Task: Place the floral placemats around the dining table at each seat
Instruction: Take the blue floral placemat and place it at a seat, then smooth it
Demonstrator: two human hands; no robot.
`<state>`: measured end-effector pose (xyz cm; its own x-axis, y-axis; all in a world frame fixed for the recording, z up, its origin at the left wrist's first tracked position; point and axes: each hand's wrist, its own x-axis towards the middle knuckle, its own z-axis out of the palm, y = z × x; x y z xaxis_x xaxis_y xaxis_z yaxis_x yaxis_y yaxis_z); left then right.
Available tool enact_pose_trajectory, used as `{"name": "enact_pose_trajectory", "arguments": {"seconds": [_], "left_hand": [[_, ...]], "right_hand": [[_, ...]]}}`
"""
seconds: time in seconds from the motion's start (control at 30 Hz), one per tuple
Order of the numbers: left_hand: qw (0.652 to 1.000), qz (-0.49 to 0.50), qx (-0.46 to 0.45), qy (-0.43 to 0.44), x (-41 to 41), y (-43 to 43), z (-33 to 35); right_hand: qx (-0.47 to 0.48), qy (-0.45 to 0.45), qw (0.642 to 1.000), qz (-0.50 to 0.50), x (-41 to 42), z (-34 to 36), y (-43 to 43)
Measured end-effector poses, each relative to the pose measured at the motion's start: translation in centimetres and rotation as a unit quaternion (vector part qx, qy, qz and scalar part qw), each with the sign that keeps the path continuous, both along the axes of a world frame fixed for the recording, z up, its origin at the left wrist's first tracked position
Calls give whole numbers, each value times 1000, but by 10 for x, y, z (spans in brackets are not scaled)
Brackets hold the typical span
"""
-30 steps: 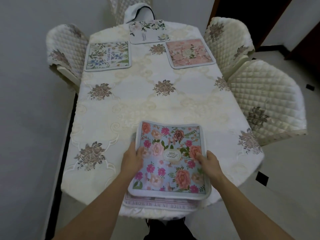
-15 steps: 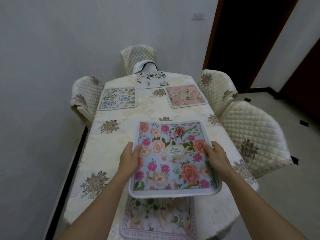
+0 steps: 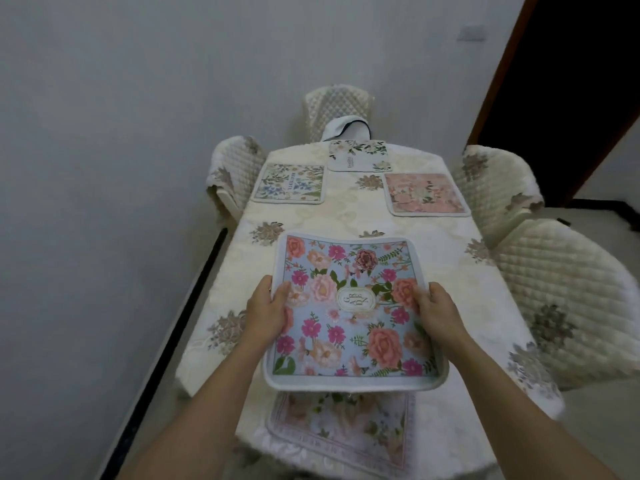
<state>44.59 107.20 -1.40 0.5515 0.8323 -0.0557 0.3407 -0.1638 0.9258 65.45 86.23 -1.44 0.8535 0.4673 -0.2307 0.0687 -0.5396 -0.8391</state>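
Note:
A light-blue placemat with pink and orange flowers [image 3: 349, 327] is held above the near half of the dining table [image 3: 353, 216]. My left hand [image 3: 266, 310] grips its left edge and my right hand [image 3: 436, 310] grips its right edge. Below it, at the near table edge, lies a pale floral placemat with a lettered border [image 3: 343, 431]. Three more placemats lie at the far end: a white-and-blue one [image 3: 289, 183] on the left, a pink one [image 3: 424, 195] on the right, and a white one with green leaves [image 3: 360, 155] at the head.
Quilted cream chairs stand around the table: one at the far end [image 3: 337, 105], one at far left [image 3: 235, 168], two on the right [image 3: 495, 181] [image 3: 561, 292]. A grey wall runs close along the left. A dark doorway [image 3: 568, 81] is at the upper right.
Both hands have lifted the blue floral placemat off the stack and raised it; the pale placemat beneath is now uncovered. The view has tilted up, showing more wall and doorway.

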Motion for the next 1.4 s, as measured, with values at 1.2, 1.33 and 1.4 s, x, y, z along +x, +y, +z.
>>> {"name": "enact_pose_trajectory", "arguments": {"seconds": [1.2,1.33,1.4], "left_hand": [[852,524,8,-23,-366,-16,4],[866,498,-17,-42,-394,52,-9],[876,479,-23,-47,-410,87,-9]], "right_hand": [[41,35,849,526,-308,9,273],[49,34,861,504,-331,4,324],[50,51,869,490,-342,0,350]]}}
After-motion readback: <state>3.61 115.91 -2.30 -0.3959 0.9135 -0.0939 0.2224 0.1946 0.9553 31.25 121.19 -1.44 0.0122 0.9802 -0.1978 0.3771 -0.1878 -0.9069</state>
